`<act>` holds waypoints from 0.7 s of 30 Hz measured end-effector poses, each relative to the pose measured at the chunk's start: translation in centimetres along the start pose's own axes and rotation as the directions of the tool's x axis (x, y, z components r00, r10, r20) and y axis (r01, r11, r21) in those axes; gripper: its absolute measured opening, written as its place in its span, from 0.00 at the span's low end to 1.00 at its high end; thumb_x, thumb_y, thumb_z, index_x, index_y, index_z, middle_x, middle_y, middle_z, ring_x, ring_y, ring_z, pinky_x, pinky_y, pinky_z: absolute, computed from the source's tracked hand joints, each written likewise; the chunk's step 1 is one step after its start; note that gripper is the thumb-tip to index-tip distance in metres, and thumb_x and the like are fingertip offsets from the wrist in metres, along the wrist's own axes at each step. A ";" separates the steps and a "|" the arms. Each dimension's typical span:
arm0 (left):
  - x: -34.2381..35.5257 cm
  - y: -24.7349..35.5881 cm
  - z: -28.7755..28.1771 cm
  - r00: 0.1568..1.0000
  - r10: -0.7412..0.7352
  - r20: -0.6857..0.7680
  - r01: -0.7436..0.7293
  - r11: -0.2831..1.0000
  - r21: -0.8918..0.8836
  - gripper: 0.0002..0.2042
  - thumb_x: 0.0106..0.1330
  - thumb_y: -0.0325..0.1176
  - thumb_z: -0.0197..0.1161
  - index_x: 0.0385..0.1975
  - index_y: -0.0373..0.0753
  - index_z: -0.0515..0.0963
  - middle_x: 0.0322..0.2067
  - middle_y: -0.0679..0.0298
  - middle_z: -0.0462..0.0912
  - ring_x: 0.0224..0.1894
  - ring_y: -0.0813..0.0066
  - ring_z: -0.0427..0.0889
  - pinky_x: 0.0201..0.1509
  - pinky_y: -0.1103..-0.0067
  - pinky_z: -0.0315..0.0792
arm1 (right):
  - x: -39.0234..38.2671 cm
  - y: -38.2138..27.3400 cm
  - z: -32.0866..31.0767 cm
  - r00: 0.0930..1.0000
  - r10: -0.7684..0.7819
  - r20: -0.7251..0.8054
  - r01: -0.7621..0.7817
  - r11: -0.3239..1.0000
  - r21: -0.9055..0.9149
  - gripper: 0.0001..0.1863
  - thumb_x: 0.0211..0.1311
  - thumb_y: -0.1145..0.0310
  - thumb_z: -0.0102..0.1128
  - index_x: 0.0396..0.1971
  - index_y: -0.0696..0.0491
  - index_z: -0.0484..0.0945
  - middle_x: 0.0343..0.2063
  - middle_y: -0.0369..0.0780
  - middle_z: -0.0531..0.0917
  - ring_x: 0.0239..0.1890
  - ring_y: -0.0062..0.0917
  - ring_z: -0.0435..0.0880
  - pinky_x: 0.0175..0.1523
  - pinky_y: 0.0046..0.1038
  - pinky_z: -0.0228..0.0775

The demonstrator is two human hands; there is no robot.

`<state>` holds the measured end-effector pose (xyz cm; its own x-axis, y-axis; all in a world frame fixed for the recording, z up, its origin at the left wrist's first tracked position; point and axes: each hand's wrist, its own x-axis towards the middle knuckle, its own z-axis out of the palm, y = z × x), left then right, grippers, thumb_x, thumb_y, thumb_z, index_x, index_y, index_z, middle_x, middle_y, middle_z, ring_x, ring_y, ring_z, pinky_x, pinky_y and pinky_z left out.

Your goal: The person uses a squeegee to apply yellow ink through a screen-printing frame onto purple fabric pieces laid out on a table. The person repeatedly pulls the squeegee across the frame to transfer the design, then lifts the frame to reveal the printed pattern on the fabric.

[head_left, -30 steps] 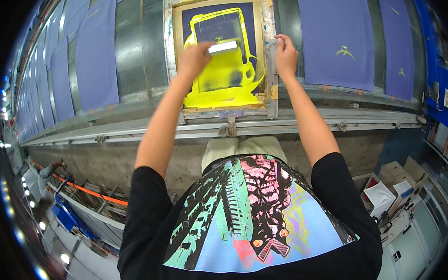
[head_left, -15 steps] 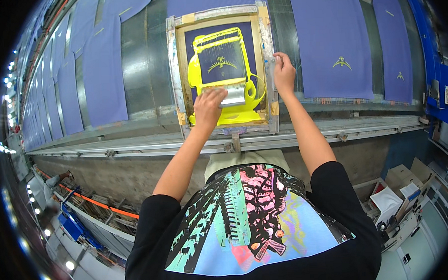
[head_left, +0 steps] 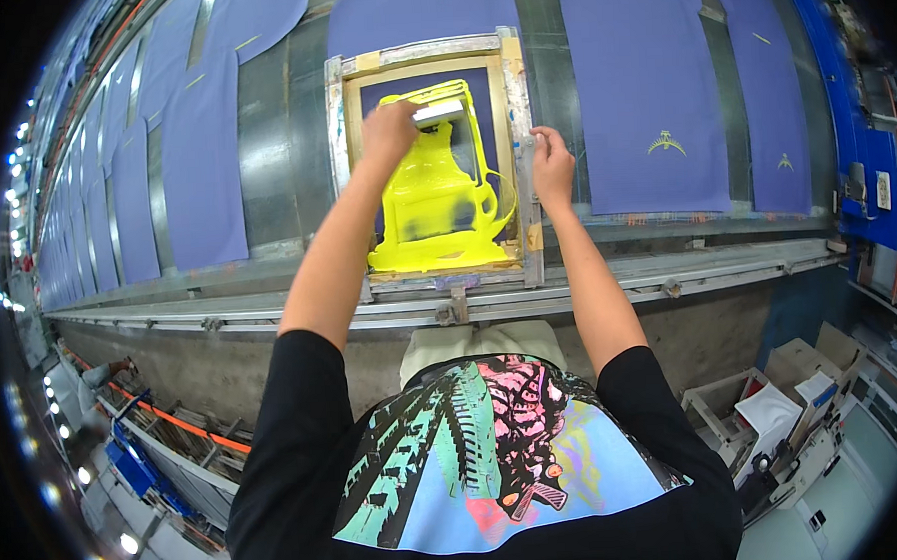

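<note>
A screen printing frame (head_left: 338,125) lies on the long table in front of me, its mesh covered with bright yellow ink (head_left: 426,186). Near the far end of the mesh, my left hand (head_left: 390,134) is closed on a squeegee (head_left: 443,112) with a pale metal blade. Ink is spread thickly on the near side of the blade, with a darker, thinly coated patch lower down. My right hand (head_left: 554,167) is at the frame's right rail, fingers bent together against its edge. Its fingertips' exact hold is partly hidden.
Blue-purple fabric panels (head_left: 645,91) lie along the table on both sides; those at right bear small yellow prints (head_left: 667,144). A metal rail (head_left: 569,293) runs along the near table edge. Blue equipment (head_left: 869,177) stands far right, and cardboard boxes (head_left: 797,360) sit at lower right.
My left hand has moved the squeegee from the near part of the mesh to the far end, leaving yellow ink across the formerly visible design. My right hand stays at the frame's right rail.
</note>
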<state>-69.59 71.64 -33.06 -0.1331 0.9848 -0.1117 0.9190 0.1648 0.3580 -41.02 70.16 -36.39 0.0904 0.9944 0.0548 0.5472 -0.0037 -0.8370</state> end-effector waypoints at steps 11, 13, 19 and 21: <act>-20.1 9.9 7.1 0.942 0.296 -0.160 -0.324 0.926 -0.195 0.24 0.51 0.19 0.64 0.50 0.45 0.85 0.53 0.65 0.87 0.57 0.63 0.84 0.61 0.68 0.77 | 3.1 6.9 -8.4 0.992 0.109 0.062 -0.104 0.991 -0.078 0.10 0.74 0.65 0.56 0.43 0.51 0.85 0.27 0.46 0.84 0.29 0.35 0.83 0.39 0.36 0.73; -21.6 8.3 5.9 0.938 0.326 -0.115 -0.343 0.920 -0.191 0.27 0.51 0.21 0.66 0.55 0.46 0.83 0.58 0.65 0.84 0.60 0.61 0.81 0.64 0.68 0.74 | 2.6 3.7 -8.2 0.999 0.054 0.003 -0.054 0.995 -0.083 0.10 0.74 0.66 0.55 0.43 0.52 0.85 0.26 0.43 0.84 0.28 0.31 0.81 0.37 0.34 0.71; -22.0 12.0 1.5 0.961 0.258 -0.102 -0.277 0.904 -0.325 0.30 0.48 0.22 0.70 0.58 0.45 0.81 0.59 0.64 0.83 0.63 0.60 0.79 0.66 0.67 0.74 | 2.9 -2.4 -11.5 1.000 0.021 0.015 -0.020 0.999 -0.042 0.11 0.75 0.67 0.54 0.44 0.54 0.84 0.21 0.35 0.78 0.24 0.18 0.71 0.32 0.30 0.65; -21.1 16.1 -0.8 0.970 0.208 -0.125 -0.241 0.890 -0.387 0.30 0.48 0.22 0.70 0.56 0.45 0.82 0.58 0.63 0.84 0.61 0.59 0.80 0.65 0.67 0.75 | 4.9 -4.6 -15.9 0.997 0.031 0.064 -0.029 0.999 -0.040 0.11 0.75 0.66 0.54 0.45 0.54 0.84 0.20 0.35 0.77 0.24 0.18 0.71 0.32 0.30 0.65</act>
<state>-52.26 53.55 -24.17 0.0154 0.9965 0.0824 0.7062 -0.0692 0.7046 -29.90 73.33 -23.61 0.0541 0.9985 -0.0061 0.5772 -0.0362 -0.8158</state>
